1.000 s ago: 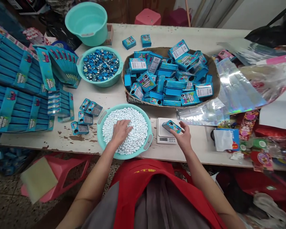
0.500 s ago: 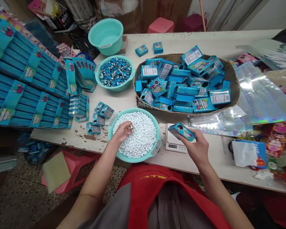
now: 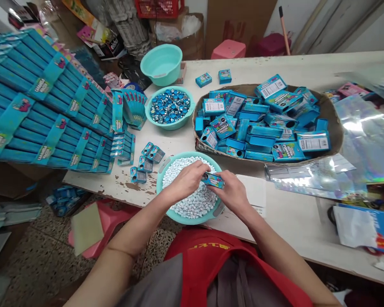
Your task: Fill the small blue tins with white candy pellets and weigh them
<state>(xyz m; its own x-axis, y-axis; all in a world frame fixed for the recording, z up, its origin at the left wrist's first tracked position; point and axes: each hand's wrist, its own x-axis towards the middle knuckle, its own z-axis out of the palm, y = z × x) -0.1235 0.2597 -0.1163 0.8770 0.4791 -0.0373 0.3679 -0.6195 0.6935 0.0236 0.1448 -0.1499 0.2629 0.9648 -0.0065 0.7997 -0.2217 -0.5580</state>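
Over a turquoise basin [image 3: 161, 209] filled with small white candies [image 3: 192, 209], both hands meet at a small blue tin [image 3: 215, 181]. My right hand [image 3: 233, 189] is closed round the tin's right side, holding it tilted. At the tin's other end, where the opening is, my left hand [image 3: 192, 177] has its fingers pinched together; the white candies in them are mostly hidden by the fingers. To the right, partly behind my right forearm, lies a white digital scale [image 3: 252, 189].
A cardboard tray [image 3: 337, 136] heaped with blue tins stands behind. Beyond the candies are a basin of metal lids [image 3: 169, 108] and another basin [image 3: 162, 64]. Several tins [image 3: 145, 164] and stacked blue display boxes [image 3: 45, 115] are on the left; plastic sheets [image 3: 320, 179] lie right.
My right hand has brought the tin left from above the scale to over the candy basin. My left hand has risen from the candies to the tin's opening. The view has shifted.
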